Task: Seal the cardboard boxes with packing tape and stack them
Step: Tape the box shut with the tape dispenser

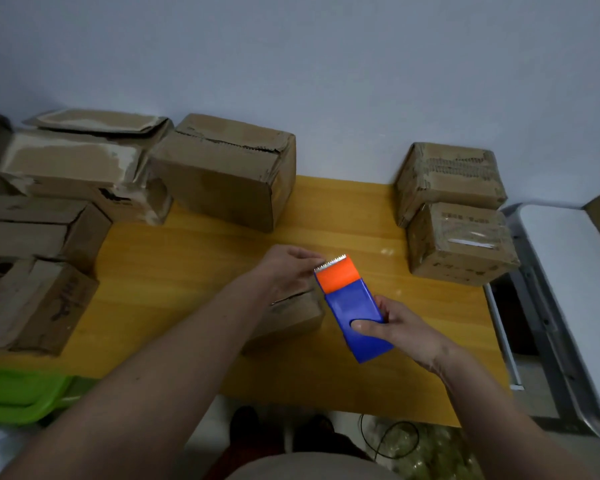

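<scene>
My right hand (400,329) grips the blue body of a tape dispenser (355,308) with an orange head and a toothed blade, held above the yellow table (187,278). At the blade end, my left hand (288,268) pinches what looks like the tape's edge. Below the hands a small cardboard box (291,317) sits on the table, mostly hidden by my left forearm and the dispenser. Two taped boxes (454,209) stand stacked at the right back of the table.
Several worn cardboard boxes (84,174) crowd the table's left side, and a larger one (229,174) stands at the back centre. A green bin (18,393) sits at the lower left. A white table with a metal frame (568,271) stands to the right.
</scene>
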Demonstrator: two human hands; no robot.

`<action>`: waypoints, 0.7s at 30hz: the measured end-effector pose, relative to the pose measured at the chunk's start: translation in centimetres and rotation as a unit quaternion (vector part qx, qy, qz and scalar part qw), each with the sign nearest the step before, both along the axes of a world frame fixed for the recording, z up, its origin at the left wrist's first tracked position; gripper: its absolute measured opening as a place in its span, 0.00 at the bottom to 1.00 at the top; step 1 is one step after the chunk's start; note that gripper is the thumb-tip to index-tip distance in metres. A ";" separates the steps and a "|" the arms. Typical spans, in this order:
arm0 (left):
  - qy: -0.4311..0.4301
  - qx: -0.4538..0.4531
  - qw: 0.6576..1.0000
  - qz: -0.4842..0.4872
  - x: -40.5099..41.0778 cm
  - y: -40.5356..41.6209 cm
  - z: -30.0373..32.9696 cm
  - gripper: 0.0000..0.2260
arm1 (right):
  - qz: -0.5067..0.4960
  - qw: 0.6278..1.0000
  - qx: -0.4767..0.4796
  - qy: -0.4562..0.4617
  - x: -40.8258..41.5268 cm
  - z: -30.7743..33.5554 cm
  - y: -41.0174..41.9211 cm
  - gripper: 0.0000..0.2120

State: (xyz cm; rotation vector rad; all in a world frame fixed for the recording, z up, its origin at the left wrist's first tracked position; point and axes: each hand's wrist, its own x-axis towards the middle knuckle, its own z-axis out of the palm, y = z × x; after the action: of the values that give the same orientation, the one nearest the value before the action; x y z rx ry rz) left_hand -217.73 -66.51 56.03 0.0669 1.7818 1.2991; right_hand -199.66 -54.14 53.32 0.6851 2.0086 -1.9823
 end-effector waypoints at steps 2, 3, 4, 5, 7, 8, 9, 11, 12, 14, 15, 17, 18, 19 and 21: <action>0.036 -0.016 0.999 0.008 0.1 0.3 -0.5 0.08 | 0.019 1.000 0.002 -0.018 -0.2 0.1 -0.1 0.25; 0.057 -0.028 0.998 0.009 0.2 0.6 -0.7 0.08 | 0.021 1.000 0.002 -0.023 -0.3 0.2 -0.2 0.24; 0.075 -0.039 0.996 0.008 0.3 0.8 -1.0 0.08 | 0.017 1.000 0.003 -0.026 -0.2 0.3 -0.2 0.20; 0.091 -0.046 0.995 0.012 0.4 1.0 -1.4 0.08 | 0.016 0.999 0.001 -0.029 0.0 0.2 -0.2 0.18; 0.103 -0.056 0.992 0.040 0.2 1.1 -1.8 0.07 | 0.023 0.999 0.003 -0.049 1.1 0.0 -0.2 0.18; 0.112 -0.063 0.990 0.054 -0.2 1.1 -2.0 0.07 | 0.023 0.998 -0.002 -0.062 1.7 -0.1 -0.3 0.20; 0.125 -0.072 0.988 0.053 -0.6 1.1 -2.1 0.06 | 0.014 0.997 -0.013 -0.076 2.3 -0.4 -0.5 0.22; 0.143 -0.080 0.986 0.029 -1.4 1.1 -2.3 0.05 | -0.009 0.995 -0.031 -0.092 2.9 -0.8 -0.8 0.27; 0.144 -0.077 0.986 0.020 -1.6 1.1 -2.5 0.05 | -0.018 0.995 -0.032 -0.096 2.9 -0.9 -1.0 0.30; 0.151 -0.075 0.986 0.014 -1.9 1.1 -2.9 0.04 | -0.035 0.993 -0.027 -0.109 2.2 -0.8 -1.1 0.33; 0.158 -0.078 0.984 0.015 -2.0 1.0 -3.2 0.03 | -0.041 0.992 -0.024 -0.116 1.7 -0.7 -1.1 0.32; 0.173 -0.082 0.981 0.024 -2.5 1.0 -4.0 0.03 | -0.046 0.991 -0.021 -0.123 0.6 -0.4 -1.0 0.24; 0.177 -0.087 0.980 0.026 -2.7 1.0 -4.4 0.05 | -0.045 0.991 -0.018 -0.124 0.0 -0.2 -1.1 0.19; 0.178 -0.093 0.979 0.026 -2.9 0.9 -4.8 0.05 | -0.043 0.991 -0.015 -0.126 -0.5 0.0 -1.3 0.15; 0.179 -0.103 0.978 0.021 -3.2 1.0 -5.6 0.03 | -0.043 0.990 -0.002 -0.136 -1.2 0.0 -1.7 0.12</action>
State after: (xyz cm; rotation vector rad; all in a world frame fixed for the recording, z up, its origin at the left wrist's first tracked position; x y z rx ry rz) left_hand -220.89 -65.47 50.47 0.1557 2.2269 1.1785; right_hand -200.83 -55.83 53.32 0.9986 1.8413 -1.8218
